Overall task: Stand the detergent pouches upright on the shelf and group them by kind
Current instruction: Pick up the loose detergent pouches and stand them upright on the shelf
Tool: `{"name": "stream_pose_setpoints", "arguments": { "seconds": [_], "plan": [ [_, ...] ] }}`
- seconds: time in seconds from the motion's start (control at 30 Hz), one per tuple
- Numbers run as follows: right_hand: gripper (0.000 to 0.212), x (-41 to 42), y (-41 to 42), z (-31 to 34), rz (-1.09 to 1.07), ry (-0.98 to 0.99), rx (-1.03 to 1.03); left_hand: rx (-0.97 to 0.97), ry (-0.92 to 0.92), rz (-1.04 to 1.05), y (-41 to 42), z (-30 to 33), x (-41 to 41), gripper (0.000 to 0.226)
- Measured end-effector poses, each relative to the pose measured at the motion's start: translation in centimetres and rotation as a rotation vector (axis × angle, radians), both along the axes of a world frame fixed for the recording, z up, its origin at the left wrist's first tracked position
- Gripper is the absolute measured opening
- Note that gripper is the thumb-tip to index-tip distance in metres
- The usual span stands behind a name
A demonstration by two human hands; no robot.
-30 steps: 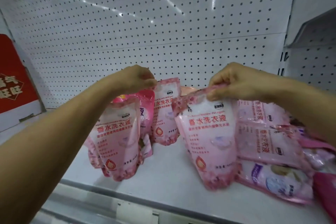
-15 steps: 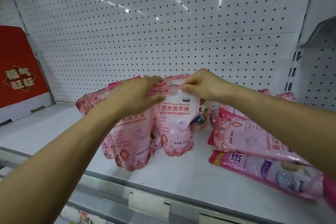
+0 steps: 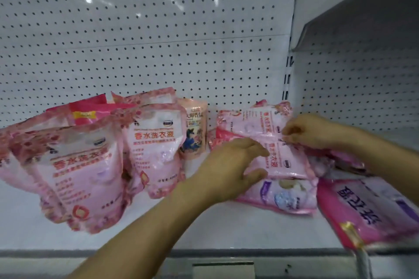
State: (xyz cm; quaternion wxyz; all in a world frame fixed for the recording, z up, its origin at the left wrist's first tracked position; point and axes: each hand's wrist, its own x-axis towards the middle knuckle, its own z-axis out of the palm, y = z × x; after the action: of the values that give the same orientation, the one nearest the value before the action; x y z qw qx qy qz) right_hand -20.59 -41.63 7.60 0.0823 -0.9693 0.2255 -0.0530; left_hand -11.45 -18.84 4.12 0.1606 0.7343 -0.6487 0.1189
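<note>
your left hand (image 3: 229, 170) sat on the left end of a flat pink pouch (image 3: 284, 161) in the right-hand pile, fingers over the top, thumb tucked under the edge, gripping it. your right hand (image 3: 306, 130) pinched the far end of the pile with curled fingertips; couldn't tell if it had that pouch or the upper pouch (image 3: 251, 122) lying across it. under both lay a purple pouch (image 3: 285, 197), flat, and a big pouch (image 3: 367, 208) tilted at the shelf (image 3: 204, 229) front, overhanging the edge. on the left two pink pouches stood upright: front pouch (image 3: 84, 172) nearest the edge, second pouch (image 3: 156, 149) behind and right of it, touching. a red pouch (image 3: 88, 111) poked up behind them. an orange pouch (image 3: 196, 129) stood at the pegboard (image 3: 158, 41), between the upright group and the pile. your left forearm crossed the shelf front and hid part of the pile's base.
</note>
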Motion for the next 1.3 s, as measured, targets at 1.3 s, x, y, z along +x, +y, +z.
{"name": "stream_pose_setpoints", "arguments": {
  "seconds": [1.3],
  "plan": [
    [0.011,5.4,1.7,4.5,-0.087,-0.779,0.431,-1.415,0.633,0.654,8.6,0.9,1.1,0.031]
  ]
}}
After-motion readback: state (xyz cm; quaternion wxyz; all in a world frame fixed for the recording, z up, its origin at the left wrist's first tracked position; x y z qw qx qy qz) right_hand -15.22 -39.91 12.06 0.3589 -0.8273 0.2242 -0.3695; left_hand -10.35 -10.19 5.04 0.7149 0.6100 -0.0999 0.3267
